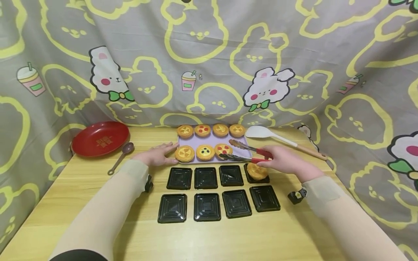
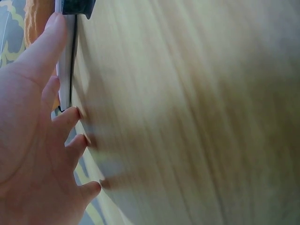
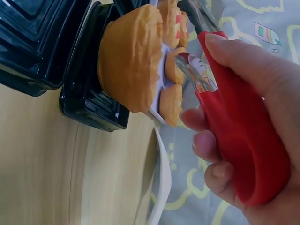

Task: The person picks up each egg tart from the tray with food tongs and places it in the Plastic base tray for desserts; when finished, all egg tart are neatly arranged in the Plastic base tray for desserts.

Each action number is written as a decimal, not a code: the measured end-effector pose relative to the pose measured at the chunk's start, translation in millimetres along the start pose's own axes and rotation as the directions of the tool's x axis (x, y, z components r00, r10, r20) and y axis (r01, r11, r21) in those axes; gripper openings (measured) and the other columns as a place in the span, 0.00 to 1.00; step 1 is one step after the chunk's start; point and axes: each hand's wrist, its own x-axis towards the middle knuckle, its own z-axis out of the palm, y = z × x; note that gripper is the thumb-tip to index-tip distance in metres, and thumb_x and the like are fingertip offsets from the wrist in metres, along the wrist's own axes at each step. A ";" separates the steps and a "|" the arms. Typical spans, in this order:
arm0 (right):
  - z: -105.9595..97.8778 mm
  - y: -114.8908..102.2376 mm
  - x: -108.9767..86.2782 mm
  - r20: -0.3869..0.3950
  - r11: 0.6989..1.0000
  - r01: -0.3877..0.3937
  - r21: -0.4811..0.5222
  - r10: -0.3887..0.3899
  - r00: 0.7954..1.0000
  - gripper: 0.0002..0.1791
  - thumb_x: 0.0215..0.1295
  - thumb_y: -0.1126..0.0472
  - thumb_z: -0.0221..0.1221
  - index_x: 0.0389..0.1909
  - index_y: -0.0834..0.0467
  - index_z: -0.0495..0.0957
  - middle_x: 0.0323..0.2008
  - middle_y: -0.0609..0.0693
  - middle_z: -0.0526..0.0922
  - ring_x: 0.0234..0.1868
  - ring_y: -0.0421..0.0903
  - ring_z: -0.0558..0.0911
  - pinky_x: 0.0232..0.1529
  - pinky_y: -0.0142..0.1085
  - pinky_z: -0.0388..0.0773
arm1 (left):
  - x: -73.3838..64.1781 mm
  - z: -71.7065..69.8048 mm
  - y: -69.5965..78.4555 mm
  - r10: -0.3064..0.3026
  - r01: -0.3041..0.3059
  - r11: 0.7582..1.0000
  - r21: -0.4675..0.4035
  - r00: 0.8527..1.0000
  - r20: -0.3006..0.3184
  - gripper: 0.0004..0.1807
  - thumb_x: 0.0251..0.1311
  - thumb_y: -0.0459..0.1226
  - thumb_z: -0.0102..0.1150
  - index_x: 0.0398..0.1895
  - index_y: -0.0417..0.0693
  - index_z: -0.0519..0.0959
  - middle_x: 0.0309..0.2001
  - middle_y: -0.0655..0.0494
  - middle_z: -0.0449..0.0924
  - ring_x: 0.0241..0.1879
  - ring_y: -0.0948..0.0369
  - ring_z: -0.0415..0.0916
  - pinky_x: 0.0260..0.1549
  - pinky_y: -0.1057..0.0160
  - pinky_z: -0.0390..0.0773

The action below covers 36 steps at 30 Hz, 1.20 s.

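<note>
On a lilac tray (image 1: 206, 140) sit several egg tarts (image 1: 185, 153) in two rows, some topped with red or dark pieces. My left hand (image 1: 156, 154) is at the tray's left end, fingers spread; in the left wrist view its thumb (image 2: 49, 44) lies against the tray's side. My right hand (image 1: 285, 160) grips red-handled tongs (image 1: 246, 158) over the tray's right part. The tongs' arms are apart, with no tart between them; one tip is near a red-dotted tart (image 1: 223, 149). Below that hand, a tart (image 3: 129, 58) sits in a black square plastic box (image 1: 247, 177).
Several other black square boxes (image 1: 207, 206) stand in two rows in front of the tray. A red plate (image 1: 101, 139) and a brown spoon (image 1: 128, 148) lie at left. Behind my right hand is a white spatula (image 1: 259, 132) with a wooden handle. A patterned curtain (image 1: 209, 72) hangs behind.
</note>
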 end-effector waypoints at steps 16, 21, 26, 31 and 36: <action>12.3 0.5 15.0 0.087 0.999 -0.042 0.027 0.040 0.995 0.28 0.61 0.48 0.69 0.55 0.64 0.81 0.38 0.46 0.85 0.34 0.43 0.78 0.43 0.45 0.77 | 2.5 5.7 -0.4 -0.002 0.002 1.000 -0.002 1.000 0.006 0.49 0.64 0.60 0.56 0.80 0.55 0.45 0.78 0.41 0.37 0.75 0.40 0.34 0.66 0.31 0.35; 12.7 3.4 14.6 0.070 0.998 -0.038 0.042 0.035 0.997 0.28 0.62 0.49 0.68 0.56 0.63 0.80 0.42 0.49 0.86 0.38 0.44 0.80 0.47 0.47 0.78 | 0.4 3.8 2.3 -0.004 0.005 1.000 -0.019 1.000 0.008 0.48 0.65 0.58 0.57 0.80 0.54 0.45 0.78 0.41 0.37 0.75 0.39 0.34 0.66 0.30 0.34; 6.1 4.2 8.7 0.040 0.992 -0.032 0.122 0.027 0.999 0.22 0.63 0.55 0.68 0.55 0.63 0.81 0.42 0.50 0.86 0.38 0.44 0.81 0.44 0.45 0.79 | 1.0 3.9 1.6 -0.004 0.004 1.000 -0.027 1.000 0.005 0.48 0.65 0.58 0.56 0.80 0.54 0.45 0.78 0.41 0.37 0.75 0.39 0.34 0.66 0.31 0.34; -8.6 0.3 -6.6 0.017 0.991 -0.002 0.136 0.000 1.000 0.27 0.64 0.55 0.67 0.59 0.65 0.78 0.49 0.54 0.85 0.46 0.48 0.83 0.50 0.48 0.79 | 0.9 3.2 0.9 -0.002 0.002 1.000 -0.031 1.000 0.001 0.48 0.64 0.59 0.56 0.80 0.55 0.45 0.78 0.41 0.37 0.75 0.39 0.34 0.66 0.30 0.34; -20.9 -8.9 -27.4 0.021 0.995 0.018 0.095 -0.020 1.000 0.30 0.62 0.50 0.68 0.60 0.64 0.77 0.52 0.55 0.83 0.52 0.50 0.82 0.53 0.51 0.78 | 0.1 1.3 0.1 -0.008 0.008 1.000 -0.018 1.000 0.002 0.48 0.65 0.59 0.56 0.80 0.55 0.45 0.78 0.42 0.37 0.75 0.40 0.34 0.67 0.31 0.35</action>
